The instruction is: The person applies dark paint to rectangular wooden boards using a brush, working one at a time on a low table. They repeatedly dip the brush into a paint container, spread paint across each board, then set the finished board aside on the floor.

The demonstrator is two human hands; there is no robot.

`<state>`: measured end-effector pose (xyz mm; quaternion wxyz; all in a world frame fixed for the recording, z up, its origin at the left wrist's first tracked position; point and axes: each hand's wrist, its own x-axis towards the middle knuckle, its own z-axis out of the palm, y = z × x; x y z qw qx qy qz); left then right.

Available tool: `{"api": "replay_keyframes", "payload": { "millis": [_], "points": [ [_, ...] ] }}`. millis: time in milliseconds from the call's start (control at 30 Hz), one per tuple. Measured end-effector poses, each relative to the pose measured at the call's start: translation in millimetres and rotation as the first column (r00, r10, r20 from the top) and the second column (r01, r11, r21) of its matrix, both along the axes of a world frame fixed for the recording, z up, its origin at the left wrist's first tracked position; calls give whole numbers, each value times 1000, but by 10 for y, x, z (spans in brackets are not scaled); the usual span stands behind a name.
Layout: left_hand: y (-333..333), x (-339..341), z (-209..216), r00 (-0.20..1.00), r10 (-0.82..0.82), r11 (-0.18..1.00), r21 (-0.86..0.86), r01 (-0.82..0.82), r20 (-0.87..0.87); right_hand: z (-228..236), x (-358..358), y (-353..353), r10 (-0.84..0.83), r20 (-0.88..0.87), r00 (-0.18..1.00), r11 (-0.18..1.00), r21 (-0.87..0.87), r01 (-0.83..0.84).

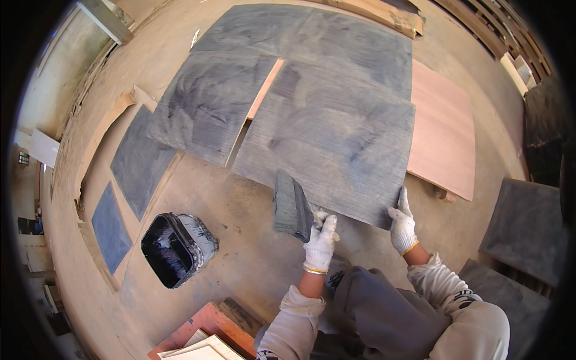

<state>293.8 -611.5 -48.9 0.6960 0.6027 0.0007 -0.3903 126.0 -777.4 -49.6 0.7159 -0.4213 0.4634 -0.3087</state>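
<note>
In my gloved left hand (321,243) is a wide paintbrush (291,207), its broad dark head turned to the left, beside the near edge of a large board (336,138). The fingers wrap the brush's grip, most of which they hide. That board is streaked with dark grey stain, and wood grain shows through. My gloved right hand (404,223) holds its near right corner, the thumb at the near edge and the fingers along the right side. To the left on the floor, a black-coated square bucket (197,234) contains dark liquid.
More dark boards (213,99) lie beyond and to the left. A pinkish unstained board (443,132) extends from under the right side. Dark panels (525,225) lie at far right. Flattened cardboard (384,13) is at the back; a reddish block (198,324) sits near me.
</note>
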Motion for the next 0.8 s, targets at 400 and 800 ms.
{"api": "replay_keyframes", "payload": {
  "millis": [400, 800],
  "points": [
    [12, 27, 127, 997, 80, 996, -27, -81, -12, 46, 81, 138, 101, 77, 992, 991, 76, -107],
    [-118, 68, 38, 1000, 24, 999, -29, -24, 8, -33, 110, -111, 82, 48, 996, 996, 38, -84]
  ]
}}
